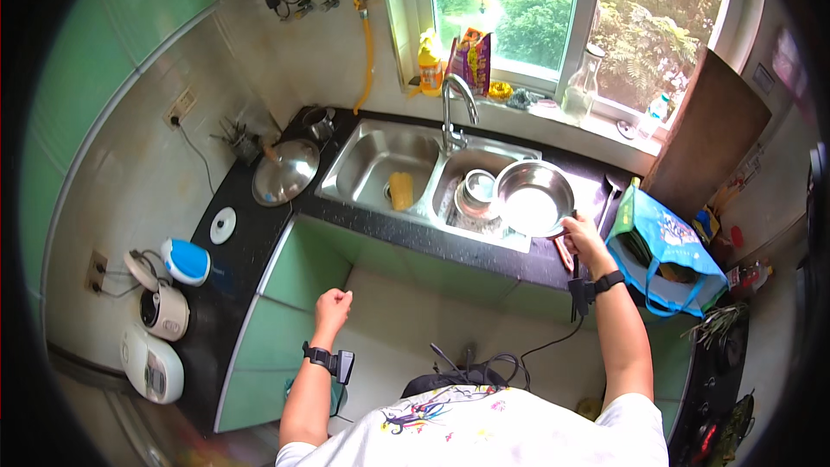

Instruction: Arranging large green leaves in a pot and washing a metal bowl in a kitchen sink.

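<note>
My right hand grips the edge of a stainless steel basin, tilted over the right side of the sink. Inside the right bowl, a smaller metal container rests on other metal ware. My left hand is closed in front of the counter, with nothing visible in it. A yellow sponge lies by the drain of the left bowl. The chrome faucet stands behind the sink, and I cannot tell whether water runs. Beside my right hand, an orange-edged utensil lies on the counter.
A blue shopping bag stands right of the sink. A metal lid, a white lid and a rice cooker sit on the left counter. Bottles, including a glass one, line the windowsill. A brown board leans at the right.
</note>
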Available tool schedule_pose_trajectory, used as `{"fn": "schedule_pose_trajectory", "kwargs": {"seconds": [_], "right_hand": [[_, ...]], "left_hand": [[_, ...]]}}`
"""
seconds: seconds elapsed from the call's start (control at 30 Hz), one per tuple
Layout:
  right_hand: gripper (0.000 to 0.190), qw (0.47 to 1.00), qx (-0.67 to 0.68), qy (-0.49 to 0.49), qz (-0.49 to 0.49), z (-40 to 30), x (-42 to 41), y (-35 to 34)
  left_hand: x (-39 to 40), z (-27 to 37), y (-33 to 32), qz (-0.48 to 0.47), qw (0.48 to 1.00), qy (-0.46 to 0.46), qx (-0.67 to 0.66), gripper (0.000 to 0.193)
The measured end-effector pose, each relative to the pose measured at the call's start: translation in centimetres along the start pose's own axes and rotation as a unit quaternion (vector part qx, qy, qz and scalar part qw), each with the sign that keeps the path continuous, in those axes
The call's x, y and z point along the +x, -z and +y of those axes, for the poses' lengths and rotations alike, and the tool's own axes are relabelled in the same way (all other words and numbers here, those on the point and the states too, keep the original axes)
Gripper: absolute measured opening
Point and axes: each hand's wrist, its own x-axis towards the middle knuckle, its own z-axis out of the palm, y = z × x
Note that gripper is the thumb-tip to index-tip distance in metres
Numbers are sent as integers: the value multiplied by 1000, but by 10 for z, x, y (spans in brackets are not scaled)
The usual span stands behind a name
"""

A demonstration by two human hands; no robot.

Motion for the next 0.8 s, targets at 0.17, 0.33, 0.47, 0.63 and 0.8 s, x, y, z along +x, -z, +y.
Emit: {"fn": "schedule_pose_trajectory", "kwargs": {"seconds": [0.17, 0.33, 0.47, 0.63, 0.8], "right_hand": [[6, 998, -39, -38, 21, -12, 87, -39], [7, 997, -67, -45, 22, -27, 127, -66], [5, 995, -41, -63, 58, -39, 133, -86], [7, 994, 4, -94, 47, -53, 140, -100], [8, 992, 32, -117, 47, -53, 152, -102]], "left_hand": [[115, 98, -52, -57, 992, -104, 40, 30], [225, 191, -147, -136, 960, -242, 26, 32], [283, 256, -220, -152, 944, -278, 91, 38], [336, 293, -280, -145, 917, -306, 210, 46], [347, 301, -301, -154, 864, -425, 222, 43]]}}
